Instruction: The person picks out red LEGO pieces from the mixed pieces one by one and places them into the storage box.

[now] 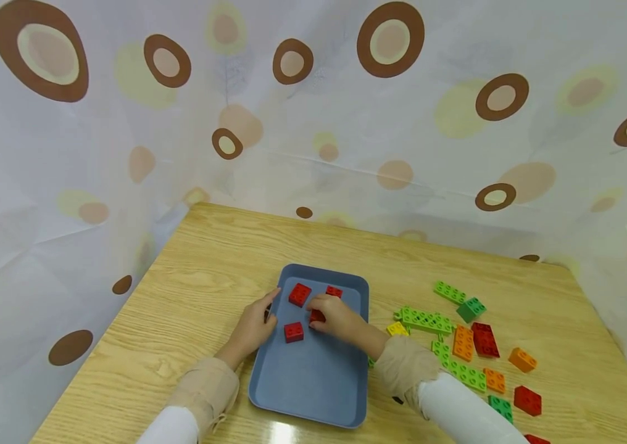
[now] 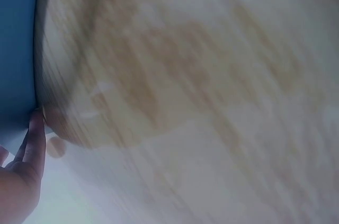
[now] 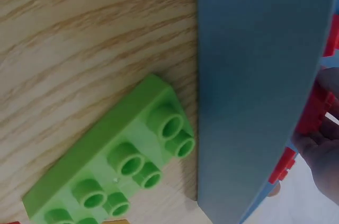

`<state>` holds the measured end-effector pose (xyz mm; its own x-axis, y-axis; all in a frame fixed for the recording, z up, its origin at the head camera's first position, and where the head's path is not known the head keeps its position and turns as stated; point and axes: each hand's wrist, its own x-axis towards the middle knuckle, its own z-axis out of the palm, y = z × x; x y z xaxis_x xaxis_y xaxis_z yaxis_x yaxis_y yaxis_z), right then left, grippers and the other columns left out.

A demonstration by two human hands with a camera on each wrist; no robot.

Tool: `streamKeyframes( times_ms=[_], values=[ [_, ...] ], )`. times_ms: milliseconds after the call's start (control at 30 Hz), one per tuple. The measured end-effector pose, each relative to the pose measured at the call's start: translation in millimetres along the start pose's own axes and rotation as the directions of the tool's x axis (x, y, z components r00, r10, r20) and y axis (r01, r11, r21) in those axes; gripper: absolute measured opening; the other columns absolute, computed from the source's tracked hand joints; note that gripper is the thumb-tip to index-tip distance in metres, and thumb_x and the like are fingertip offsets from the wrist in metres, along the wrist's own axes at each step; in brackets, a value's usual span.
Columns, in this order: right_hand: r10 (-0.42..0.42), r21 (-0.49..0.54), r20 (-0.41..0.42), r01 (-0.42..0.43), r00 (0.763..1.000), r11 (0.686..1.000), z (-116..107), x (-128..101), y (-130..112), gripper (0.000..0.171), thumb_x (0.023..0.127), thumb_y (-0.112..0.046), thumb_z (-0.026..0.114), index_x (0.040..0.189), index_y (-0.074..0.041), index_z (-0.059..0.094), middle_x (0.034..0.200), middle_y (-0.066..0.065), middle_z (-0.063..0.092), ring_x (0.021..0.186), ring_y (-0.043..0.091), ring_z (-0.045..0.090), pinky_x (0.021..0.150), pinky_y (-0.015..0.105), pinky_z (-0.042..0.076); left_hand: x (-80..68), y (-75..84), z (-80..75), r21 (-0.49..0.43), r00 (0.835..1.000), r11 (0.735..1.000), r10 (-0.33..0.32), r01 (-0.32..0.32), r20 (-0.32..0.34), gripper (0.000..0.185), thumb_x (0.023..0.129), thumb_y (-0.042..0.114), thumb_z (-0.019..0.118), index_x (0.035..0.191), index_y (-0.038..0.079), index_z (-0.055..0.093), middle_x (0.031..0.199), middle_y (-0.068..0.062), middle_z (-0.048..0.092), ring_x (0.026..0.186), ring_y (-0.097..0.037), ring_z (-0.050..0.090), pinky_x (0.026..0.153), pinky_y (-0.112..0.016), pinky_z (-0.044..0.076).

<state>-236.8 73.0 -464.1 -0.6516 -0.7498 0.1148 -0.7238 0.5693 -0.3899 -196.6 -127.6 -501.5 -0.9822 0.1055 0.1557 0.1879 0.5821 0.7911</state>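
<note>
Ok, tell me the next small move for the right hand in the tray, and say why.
Probably set the red brick down on the blue tray and let go. The right hand grips it low over the tray, where three more red bricks already lie, while the left hand touches the tray's left rim. Other red bricks lie among the mixed bricks on the table.

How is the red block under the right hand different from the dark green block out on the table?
The red block lies in the blue tray; the dark green block lies on the wooden table. The right hand covers and grips the red one; nothing touches the green one. One is red, the other dark green. Both are studded building blocks.
</note>
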Motion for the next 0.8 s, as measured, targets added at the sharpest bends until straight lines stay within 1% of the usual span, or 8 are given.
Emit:
streamKeyframes(
  times_ms=[67, 133, 233, 300, 367, 467, 600, 800],
  values=[
    [0.016, 0.019, -0.005, -0.016, 1.000, 1.000, -5.2, -3.0, -2.0, 0.026, 0.079, -0.006, 0.070, 0.102, 0.004, 0.066, 0.098, 0.013, 0.066, 0.090, 0.022, 0.061, 0.080, 0.033, 0.052, -0.2, 0.6, 1.0, -0.006, 1.000, 1.000, -0.004, 0.004, 0.003, 0.057, 0.078, -0.007, 0.051, 0.135, -0.003, 0.045, 0.120, -0.022, 0.060, 0.088, -0.023, 0.059, 0.076, -0.035, 0.050],
    [0.029, 0.036, -0.033, -0.028, 0.999, 0.999, -13.6, -6.8, -4.0, 0.027, 0.079, -0.007, 0.070, 0.103, 0.004, 0.065, 0.101, 0.013, 0.066, 0.092, 0.024, 0.061, 0.081, 0.034, 0.052, -0.4, 0.7, 2.1, -0.007, 1.000, 1.000, 0.001, -0.001, 0.002, 0.057, 0.078, -0.007, 0.052, 0.135, -0.003, 0.045, 0.119, -0.022, 0.060, 0.088, -0.023, 0.059, 0.076, -0.036, 0.050],
    [0.038, 0.049, -0.131, -0.032, 0.991, 0.998, -31.6, -14.8, -6.8, 0.029, 0.078, -0.009, 0.071, 0.104, 0.002, 0.065, 0.104, 0.014, 0.066, 0.097, 0.026, 0.061, 0.083, 0.036, 0.052, -0.7, 1.5, 3.3, -0.008, 1.000, 1.000, 0.005, -0.005, -0.006, 0.058, 0.077, -0.008, 0.052, 0.134, -0.003, 0.045, 0.117, -0.023, 0.061, 0.088, -0.024, 0.060, 0.075, -0.036, 0.050],
    [0.048, 0.050, -0.212, -0.038, 0.976, 0.998, -44.0, -22.4, -5.6, 0.030, 0.077, -0.009, 0.072, 0.104, 0.001, 0.066, 0.105, 0.015, 0.066, 0.099, 0.027, 0.062, 0.083, 0.037, 0.052, -0.8, 1.7, 3.9, -0.008, 1.000, 1.000, 0.010, -0.010, -0.011, 0.057, 0.077, -0.009, 0.052, 0.134, -0.003, 0.046, 0.114, -0.023, 0.062, 0.086, -0.024, 0.060, 0.073, -0.035, 0.050],
    [0.051, 0.042, -0.297, -0.040, 0.953, 0.998, -55.3, -32.1, -2.1, 0.030, 0.075, -0.009, 0.073, 0.103, 0.001, 0.067, 0.106, 0.016, 0.066, 0.100, 0.028, 0.062, 0.083, 0.039, 0.052, -1.1, 2.3, 4.2, -0.011, 1.000, 1.000, 0.001, -0.001, -0.011, 0.057, 0.078, -0.009, 0.051, 0.134, -0.002, 0.046, 0.113, -0.023, 0.062, 0.085, -0.023, 0.060, 0.071, -0.033, 0.050],
    [0.058, 0.020, -0.375, -0.054, 0.925, 0.998, -67.2, -50.7, 7.4, 0.030, 0.074, -0.008, 0.074, 0.102, 0.000, 0.067, 0.106, 0.017, 0.066, 0.099, 0.030, 0.062, 0.081, 0.040, 0.052, -1.8, 2.3, 4.3, -0.022, 1.000, 1.000, -0.012, 0.012, 0.000, 0.057, 0.079, -0.008, 0.051, 0.135, -0.001, 0.045, 0.114, -0.022, 0.062, 0.083, -0.021, 0.058, 0.069, -0.031, 0.049],
    [0.084, -0.013, -0.403, -0.097, 0.911, 0.995, -74.5, -79.8, 19.2, 0.029, 0.074, -0.005, 0.074, 0.101, 0.000, 0.067, 0.104, 0.016, 0.066, 0.097, 0.031, 0.062, 0.079, 0.042, 0.052, -2.3, 1.4, 4.1, -0.017, 1.000, 0.999, -0.026, 0.026, 0.015, 0.058, 0.079, -0.008, 0.050, 0.136, 0.000, 0.044, 0.118, -0.021, 0.061, 0.081, -0.019, 0.056, 0.067, -0.028, 0.047],
    [0.196, 0.004, -0.357, -0.208, 0.913, 0.978, -69.9, -118.0, 28.6, 0.027, 0.075, -0.003, 0.072, 0.101, 0.001, 0.067, 0.104, 0.017, 0.066, 0.097, 0.034, 0.062, 0.079, 0.044, 0.052, -0.5, 1.6, 1.6, -0.004, 1.000, 1.000, -0.027, 0.027, 0.009, 0.058, 0.079, -0.007, 0.050, 0.136, 0.000, 0.044, 0.117, -0.021, 0.061, 0.077, -0.018, 0.055, 0.065, -0.027, 0.046]
  ],
)
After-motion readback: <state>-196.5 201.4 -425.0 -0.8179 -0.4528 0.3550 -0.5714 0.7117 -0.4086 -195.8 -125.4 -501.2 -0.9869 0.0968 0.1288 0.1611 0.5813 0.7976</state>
